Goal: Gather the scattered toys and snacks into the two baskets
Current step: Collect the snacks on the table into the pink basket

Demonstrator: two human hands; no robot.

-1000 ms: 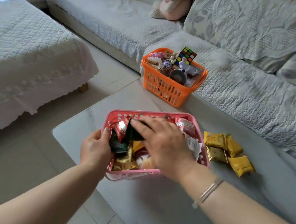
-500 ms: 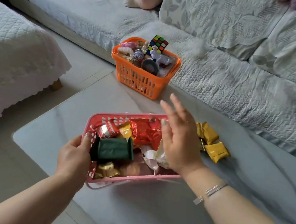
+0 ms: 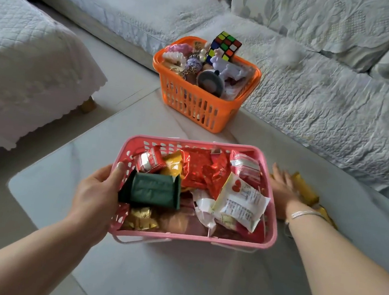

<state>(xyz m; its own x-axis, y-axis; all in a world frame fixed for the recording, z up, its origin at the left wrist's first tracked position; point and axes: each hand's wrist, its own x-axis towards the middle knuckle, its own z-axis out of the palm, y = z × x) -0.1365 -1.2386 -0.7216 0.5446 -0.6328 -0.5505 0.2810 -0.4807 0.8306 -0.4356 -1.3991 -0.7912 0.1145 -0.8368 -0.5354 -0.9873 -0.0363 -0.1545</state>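
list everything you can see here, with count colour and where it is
pink basket: one, pink, near on the table, full of snack packets
green packet: one, dark green, left side of the pink basket
red foil packet: one, red, far middle of the pink basket
yellow packets: a few, yellow, on the table right of the pink basket, partly hidden
orange basket: one, orange, far end of the table, full of toys
puzzle cube: one, multicoloured, on top of the orange basket
table: one, pale grey
sofa: one, pale covers, behind the table
left hand: holds the pink basket's left rim
right hand: open, on the yellow packets
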